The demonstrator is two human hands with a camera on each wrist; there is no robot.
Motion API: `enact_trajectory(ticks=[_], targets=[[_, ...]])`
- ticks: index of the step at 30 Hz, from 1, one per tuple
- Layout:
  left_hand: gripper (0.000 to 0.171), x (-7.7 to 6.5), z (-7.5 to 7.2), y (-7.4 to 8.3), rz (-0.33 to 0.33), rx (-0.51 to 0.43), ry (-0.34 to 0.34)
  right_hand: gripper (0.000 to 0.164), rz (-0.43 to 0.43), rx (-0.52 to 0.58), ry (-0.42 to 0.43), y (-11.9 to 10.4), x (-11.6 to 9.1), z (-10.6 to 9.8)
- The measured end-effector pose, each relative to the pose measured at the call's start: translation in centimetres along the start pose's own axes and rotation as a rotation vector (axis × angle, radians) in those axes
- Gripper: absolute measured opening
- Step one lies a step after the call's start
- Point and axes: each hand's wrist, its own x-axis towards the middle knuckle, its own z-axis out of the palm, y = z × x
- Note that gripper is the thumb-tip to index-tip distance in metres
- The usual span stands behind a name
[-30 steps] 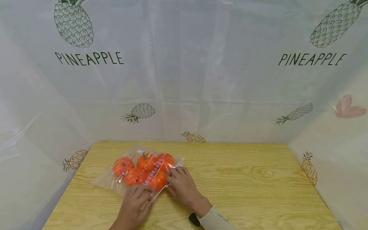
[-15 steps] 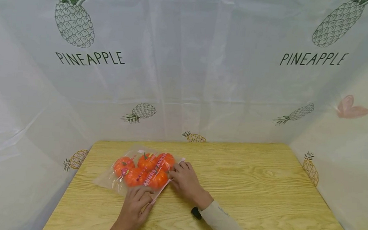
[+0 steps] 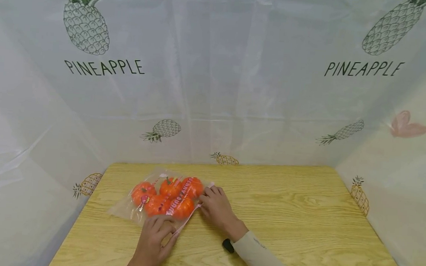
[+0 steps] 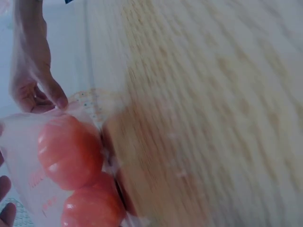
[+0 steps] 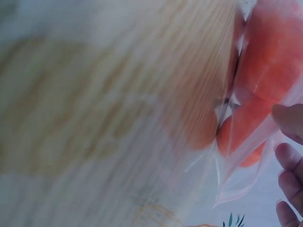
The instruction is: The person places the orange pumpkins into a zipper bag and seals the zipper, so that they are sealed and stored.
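A clear zip bag (image 3: 124,209) with pink print lies on the left half of the table. Inside it are several small orange-red pumpkins (image 3: 143,193), some with green stems. My left hand (image 3: 153,240) grips the bag's near corner, its thumb close by the end of the pink seal strip (image 3: 188,220). My right hand (image 3: 217,207) pinches the strip farther up the bag's right edge. In the left wrist view, the right hand (image 4: 35,71) has thumb and fingers together at the bag's edge above the pumpkins (image 4: 71,151). The right wrist view shows the thumb (image 5: 289,120) against the strip.
The wood-grain table (image 3: 303,221) extends to the right of the bag. A white pineapple-print sheet (image 3: 231,76) stands behind it and along both sides. A small black object (image 3: 228,245) sits by the right wrist.
My right hand has shifted slightly right and up along the bag's edge, and more of the pink seal strip shows between the hands. The left hand stays nearly still.
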Motion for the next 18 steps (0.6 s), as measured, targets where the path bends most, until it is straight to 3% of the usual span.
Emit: enact_trajectory(ticks=[4,10,15,18], targets=[[0.022,0.04,0.04,0.07,0.007,-0.013,-0.009,0.016,-0.015,0.001,0.0,-0.03,-0.01,-0.12],[0.028,0.23,0.12,0.18,0.026,-0.021,-0.004,0.01,-0.001,-0.008,-0.084,0.08,0.24,-0.34],[0.027,0.22,0.03,0.22,0.007,-0.037,-0.033,0.009,0.006,-0.024,-0.076,0.46,0.41,-0.15],[0.035,0.22,0.07,0.22,0.004,-0.042,-0.032,0.01,0.02,-0.03,-0.077,0.64,0.55,-0.21]])
